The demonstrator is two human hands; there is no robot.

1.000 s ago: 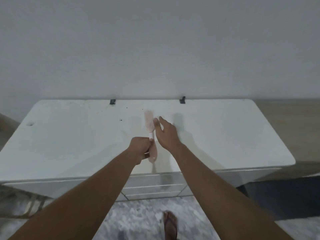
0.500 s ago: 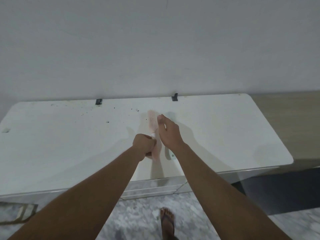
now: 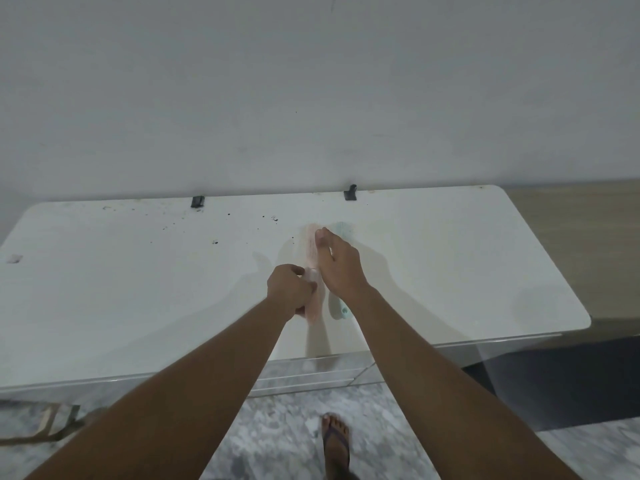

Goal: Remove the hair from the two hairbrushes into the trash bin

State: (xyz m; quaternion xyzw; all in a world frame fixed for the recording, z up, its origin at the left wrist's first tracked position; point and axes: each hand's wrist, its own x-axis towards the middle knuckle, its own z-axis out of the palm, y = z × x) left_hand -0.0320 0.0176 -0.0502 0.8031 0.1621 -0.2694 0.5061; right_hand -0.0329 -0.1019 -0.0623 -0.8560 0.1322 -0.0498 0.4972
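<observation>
Two brushes at the table (image 3: 138, 271): left hand (image 3: 289, 292) grips the pink hairbrush (image 3: 310, 244) by its handle, right hand (image 3: 341, 268) lies straight-fingered over its bristles; teal hairbrush (image 3: 337, 311) lies beneath. Next, I reckon, pinch hair loose.

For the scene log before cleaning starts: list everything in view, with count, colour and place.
table: one, white, against the grey wall
pink hairbrush: one, pale pink, held over the table's middle
green hairbrush: one, pale green, on the table beside the pink one
clips: two, black, table's far edge
specks: several, dark, table's far left
mat: one, dark, floor right
foot: one, dark sandal, marble floor
left hand: one, grips the pink hairbrush's handle
right hand: one, fingers straight, beside the pink head
</observation>
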